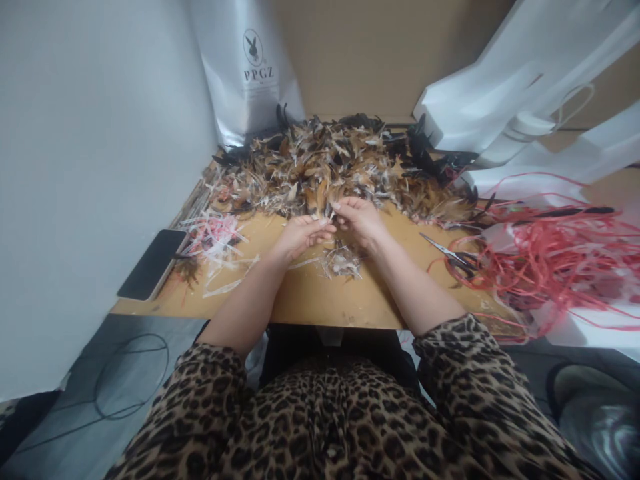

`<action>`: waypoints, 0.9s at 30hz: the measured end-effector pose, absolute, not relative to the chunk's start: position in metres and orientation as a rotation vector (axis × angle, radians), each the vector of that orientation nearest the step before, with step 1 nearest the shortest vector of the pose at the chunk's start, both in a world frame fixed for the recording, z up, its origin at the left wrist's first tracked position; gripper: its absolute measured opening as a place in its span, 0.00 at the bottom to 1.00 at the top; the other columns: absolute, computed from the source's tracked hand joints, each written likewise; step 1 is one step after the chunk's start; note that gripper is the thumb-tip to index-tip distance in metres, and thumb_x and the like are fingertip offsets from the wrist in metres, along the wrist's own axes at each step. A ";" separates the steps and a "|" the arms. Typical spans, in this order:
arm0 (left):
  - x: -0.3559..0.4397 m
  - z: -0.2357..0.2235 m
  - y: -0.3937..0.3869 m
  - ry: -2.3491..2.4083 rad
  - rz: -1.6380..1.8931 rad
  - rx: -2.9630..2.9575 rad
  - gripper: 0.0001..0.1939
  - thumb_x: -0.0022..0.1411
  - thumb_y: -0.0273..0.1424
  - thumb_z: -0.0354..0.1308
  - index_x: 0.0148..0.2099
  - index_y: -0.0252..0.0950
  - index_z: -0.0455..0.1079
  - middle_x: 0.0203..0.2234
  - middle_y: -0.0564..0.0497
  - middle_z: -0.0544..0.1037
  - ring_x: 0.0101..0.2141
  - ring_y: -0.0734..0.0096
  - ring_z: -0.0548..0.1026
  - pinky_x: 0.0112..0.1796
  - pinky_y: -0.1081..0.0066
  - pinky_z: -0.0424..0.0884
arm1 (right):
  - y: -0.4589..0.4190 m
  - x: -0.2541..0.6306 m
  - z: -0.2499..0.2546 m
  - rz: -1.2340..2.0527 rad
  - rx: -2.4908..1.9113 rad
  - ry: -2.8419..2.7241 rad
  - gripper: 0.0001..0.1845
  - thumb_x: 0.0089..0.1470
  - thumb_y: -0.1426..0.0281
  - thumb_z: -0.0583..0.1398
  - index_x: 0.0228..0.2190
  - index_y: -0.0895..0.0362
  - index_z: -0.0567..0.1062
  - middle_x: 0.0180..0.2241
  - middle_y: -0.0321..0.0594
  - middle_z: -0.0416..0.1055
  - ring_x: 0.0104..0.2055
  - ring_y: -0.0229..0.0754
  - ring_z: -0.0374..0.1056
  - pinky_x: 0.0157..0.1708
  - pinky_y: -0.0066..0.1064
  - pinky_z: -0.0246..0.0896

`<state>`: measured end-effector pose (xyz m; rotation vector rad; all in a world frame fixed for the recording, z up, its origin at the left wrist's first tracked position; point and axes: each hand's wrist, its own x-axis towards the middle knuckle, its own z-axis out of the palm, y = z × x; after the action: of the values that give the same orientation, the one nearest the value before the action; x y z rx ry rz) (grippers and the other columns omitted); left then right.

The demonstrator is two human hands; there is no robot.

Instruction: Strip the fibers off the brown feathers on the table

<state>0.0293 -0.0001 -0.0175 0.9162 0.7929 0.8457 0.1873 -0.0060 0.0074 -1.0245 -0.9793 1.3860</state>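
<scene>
Both hands meet over the middle of the table, fingertips pinched around a small brown feather (321, 197) with a pale quill end. My left hand (304, 235) is closed on its lower part, and my right hand (359, 219) pinches close beside it from the right. The fingers partly hide what they grip. Just behind them spreads a large heap of brown, white and black feathers (285, 167). A small clump of feather scraps (343, 260) lies on the table below the hands.
A phone (153, 265) and pink-white strips (215, 233) lie at left. Open scissors (450, 252) sit at right beside tangled red plastic strands (555, 260). A silver printed bag (250, 87) stands behind the heap; white sheeting (475, 93) hangs at back right. The wooden table's (330, 303) edge is near my body.
</scene>
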 end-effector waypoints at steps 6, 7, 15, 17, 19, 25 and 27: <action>0.030 -0.018 0.000 0.804 0.829 0.917 0.10 0.51 0.30 0.66 0.33 0.27 0.75 0.28 0.43 0.80 0.22 0.80 0.75 0.22 0.82 0.67 | -0.007 0.182 0.006 1.386 -1.038 -0.979 0.24 0.27 0.56 0.72 0.20 0.57 0.70 0.12 0.27 0.62 0.14 0.28 0.53 0.15 0.23 0.44; 0.030 -0.019 0.000 0.805 0.828 0.921 0.10 0.51 0.30 0.66 0.33 0.26 0.75 0.27 0.43 0.80 0.22 0.80 0.74 0.22 0.82 0.66 | -0.007 0.182 0.006 1.382 -1.039 -0.977 0.24 0.27 0.56 0.72 0.20 0.57 0.70 0.12 0.27 0.62 0.14 0.28 0.53 0.15 0.23 0.44; 0.032 -0.021 0.000 0.811 0.867 0.934 0.10 0.50 0.30 0.67 0.30 0.26 0.73 0.23 0.47 0.77 0.20 0.83 0.72 0.23 0.82 0.66 | -0.005 0.178 -0.001 1.347 -1.032 -0.962 0.23 0.29 0.56 0.71 0.21 0.57 0.69 0.13 0.28 0.63 0.15 0.29 0.55 0.17 0.23 0.47; 0.032 -0.021 0.000 0.811 0.882 0.923 0.09 0.50 0.29 0.67 0.31 0.27 0.73 0.23 0.48 0.77 0.20 0.84 0.72 0.23 0.82 0.66 | -0.005 0.176 -0.002 1.325 -1.031 -0.969 0.22 0.30 0.57 0.71 0.21 0.57 0.69 0.13 0.28 0.63 0.16 0.28 0.55 0.17 0.23 0.47; 0.032 -0.021 0.001 0.814 0.890 0.920 0.09 0.50 0.28 0.67 0.30 0.27 0.73 0.22 0.49 0.77 0.20 0.84 0.72 0.23 0.83 0.65 | -0.005 0.175 -0.002 1.307 -1.043 -0.974 0.21 0.31 0.58 0.71 0.21 0.57 0.69 0.14 0.28 0.64 0.16 0.28 0.55 0.17 0.23 0.46; 0.033 -0.021 0.002 0.834 0.975 0.918 0.08 0.51 0.27 0.65 0.28 0.27 0.72 0.21 0.49 0.77 0.20 0.84 0.71 0.24 0.82 0.65 | -0.006 0.175 -0.003 1.256 -1.064 -1.023 0.17 0.31 0.62 0.71 0.23 0.58 0.74 0.18 0.30 0.69 0.20 0.29 0.59 0.22 0.23 0.54; 0.033 -0.020 0.002 0.846 0.982 0.928 0.08 0.51 0.28 0.65 0.28 0.27 0.72 0.23 0.48 0.78 0.21 0.83 0.72 0.24 0.81 0.66 | -0.006 0.175 -0.005 1.223 -1.075 -1.075 0.16 0.32 0.63 0.70 0.23 0.59 0.75 0.21 0.31 0.71 0.23 0.30 0.62 0.26 0.24 0.58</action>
<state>0.0328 0.0018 -0.0200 0.9279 0.8456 0.9816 0.1754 -0.0055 -0.0051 -1.0755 -1.0752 1.2235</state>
